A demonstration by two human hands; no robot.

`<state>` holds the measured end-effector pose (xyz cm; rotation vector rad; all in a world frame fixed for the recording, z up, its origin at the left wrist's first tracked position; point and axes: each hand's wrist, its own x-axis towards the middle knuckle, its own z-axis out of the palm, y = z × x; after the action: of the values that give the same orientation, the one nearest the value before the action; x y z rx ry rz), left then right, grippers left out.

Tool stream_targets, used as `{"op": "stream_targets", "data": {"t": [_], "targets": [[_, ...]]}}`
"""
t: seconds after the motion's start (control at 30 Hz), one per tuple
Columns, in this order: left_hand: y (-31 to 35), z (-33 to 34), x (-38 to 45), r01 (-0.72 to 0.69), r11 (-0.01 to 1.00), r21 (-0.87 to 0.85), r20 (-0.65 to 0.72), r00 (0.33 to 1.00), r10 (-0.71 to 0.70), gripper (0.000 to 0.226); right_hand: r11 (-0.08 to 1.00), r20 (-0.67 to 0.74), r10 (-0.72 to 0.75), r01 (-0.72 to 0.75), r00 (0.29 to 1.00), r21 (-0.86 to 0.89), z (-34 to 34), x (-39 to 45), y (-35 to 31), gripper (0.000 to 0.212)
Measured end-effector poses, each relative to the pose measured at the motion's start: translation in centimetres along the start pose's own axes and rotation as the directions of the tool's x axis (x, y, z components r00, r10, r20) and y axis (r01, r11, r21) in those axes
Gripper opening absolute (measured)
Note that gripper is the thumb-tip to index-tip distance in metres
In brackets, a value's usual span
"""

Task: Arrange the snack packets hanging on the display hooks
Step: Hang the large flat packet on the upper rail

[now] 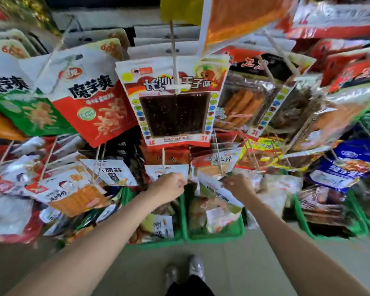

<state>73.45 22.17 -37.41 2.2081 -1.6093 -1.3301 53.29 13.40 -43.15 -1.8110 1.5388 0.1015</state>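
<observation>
White wire display hooks point(174, 50) carried rows of glossy snack packets, and from my remote seat I watched both bare arms reach into the lower row. My left hand point(171, 185) was curled, its fingers point(181, 182) pinching the top edge of a small white packet with red trim point(158, 172) that hung from a thin hook just above the knuckles. My right hand point(238, 184) sat just beside it, fingers bent and closed on the corner of a pale, tilted packet with blue and red print point(217, 189); motion blur left me unsure whether that packet was on a hook or loose. Above them hung a large red-and-white packet with a dark clear window point(175, 107), flanked by a red-and-white pouch with black characters point(90, 99) on the left. Below the hands, green plastic baskets point(216, 235) held more packets, standing on a grey floor point(254, 263) where two pale shoes point(195, 267) showed.
</observation>
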Motion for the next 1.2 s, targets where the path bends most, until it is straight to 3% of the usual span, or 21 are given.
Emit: {"op": "stream_targets", "data": {"t": [0.27, 0.4, 0.57, 0.67, 0.77, 0.83, 0.87, 0.9, 0.97, 1.03, 1.07, 1.1, 1.2], "targets": [[-0.2, 0.8, 1.3, -0.012, 0.998, 0.066, -0.006, 1.0, 0.012, 0.025, 0.983, -0.122, 0.022, 0.0, 0.992, 0.183, -0.1, 1.4, 2.3, 0.023], [-0.4, 1.4, 1.6, -0.011, 0.999, 0.049, 0.048, 0.999, 0.009, 0.025, 0.987, -0.146, -0.14, 0.15, 0.979, 0.059, -1.3, 3.0, 0.9, 0.018], [0.0, 1.6, 1.9, -0.024, 0.997, 0.071, 0.038, 0.999, 0.021, 0.026, 0.987, -0.128, -0.161, 0.158, 0.979, -0.033, -1.8, 4.4, -0.2, 0.019], [0.4, 1.4, 2.2, -0.041, 0.998, 0.057, 0.016, 0.999, 0.04, 0.026, 0.983, -0.196, -0.163, 0.143, 0.967, -0.112, -0.9, 4.6, -0.5, 0.021], [0.8, 0.7, 1.4, -0.107, 0.994, 0.026, -0.101, 0.989, 0.109, 0.025, 0.983, -0.258, -0.124, 0.082, 0.958, -0.165, -0.8, 3.8, -1.2, 0.026], [1.2, -0.5, 0.1, -0.217, 0.975, 0.052, -0.341, 0.914, 0.221, 0.028, 0.989, -0.336, -0.137, 0.108, 0.932, -0.105, -1.9, 2.2, -2.2, 0.028], [1.5, -1.5, -0.6, -0.277, 0.957, 0.084, -0.488, 0.826, 0.282, 0.03, 0.98, -0.415, -0.199, 0.185, 0.888, -0.076, -2.7, 0.9, -2.9, 0.027], [1.8, -2.8, -1.4, -0.331, 0.935, 0.13, -0.611, 0.716, 0.338, 0.031, 0.953, -0.51, -0.288, 0.293, 0.811, -0.072, -3.8, -0.5, -3.9, 0.026], [2.7, -5.8, -2.8, -0.368, 0.886, 0.283, -0.763, 0.472, 0.44, 0.033, 0.835, -0.659, -0.48, 0.531, 0.579, -0.142, -6.4, -3.3, -7.2, 0.031], [3.5, -9.1, -3.5, -0.285, 0.864, 0.416, -0.829, 0.272, 0.489, 0.039, 0.723, -0.691, -0.607, 0.634, 0.392, -0.275, -8.9, -4.5, -11.0, 0.04], [4.1, -10.7, -3.8, -0.213, 0.87, 0.444, -0.843, 0.229, 0.486, 0.043, 0.7, -0.68, -0.643, 0.631, 0.353, -0.334, -9.9, -4.4, -12.7, 0.047], [4.5, -12.2, -3.9, -0.141, 0.878, 0.457, -0.847, 0.232, 0.479, 0.047, 0.702, -0.67, -0.659, 0.6, 0.343, -0.384, -10.8, -4.1, -14.2, 0.054], [5.0, -15.0, -4.0, 0.01, 0.857, 0.516, -0.816, 0.31, 0.488, 0.049, 0.763, -0.703, -0.618, 0.481, 0.351, -0.432, -11.8, -3.4, -16.6, 0.05]]}}
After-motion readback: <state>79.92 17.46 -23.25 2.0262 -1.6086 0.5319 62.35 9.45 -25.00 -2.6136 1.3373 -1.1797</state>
